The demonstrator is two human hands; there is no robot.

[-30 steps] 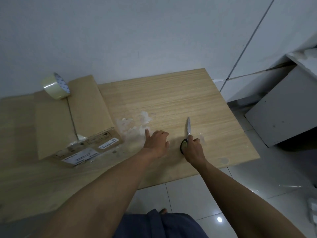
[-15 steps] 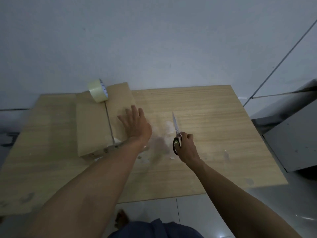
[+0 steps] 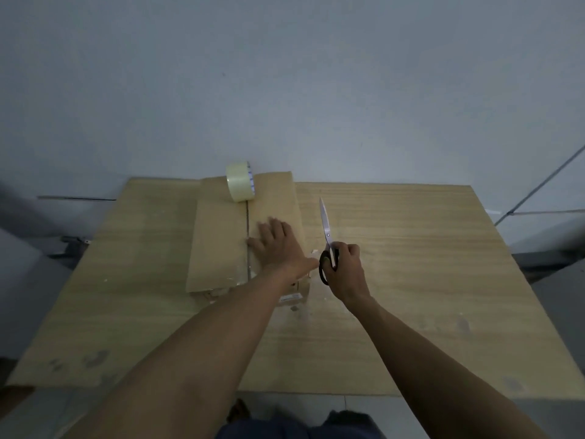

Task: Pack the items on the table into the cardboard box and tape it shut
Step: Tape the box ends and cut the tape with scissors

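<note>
The cardboard box (image 3: 218, 242) lies on the wooden table (image 3: 411, 248) with its top flaps folded down and a seam running along the middle. A roll of clear tape (image 3: 240, 182) stands on edge at the far end of the box, over the seam. My left hand (image 3: 275, 245) lies flat on the right flap, fingers straight, thumb by the seam. My right hand (image 3: 345, 269) grips the black handles of a pair of scissors (image 3: 326, 229) just right of the box, blades closed and pointing away from me.
A pale wall rises right behind the table. White labels and loose clear tape bits show on the box's near end (image 3: 291, 297). Grey furniture stands at the right edge, and tiled floor lies below the table's near edge.
My left hand moved from the table onto the box's right flap. My right hand lifted the scissors and brought them beside the box. The view swung left, centring the box.
</note>
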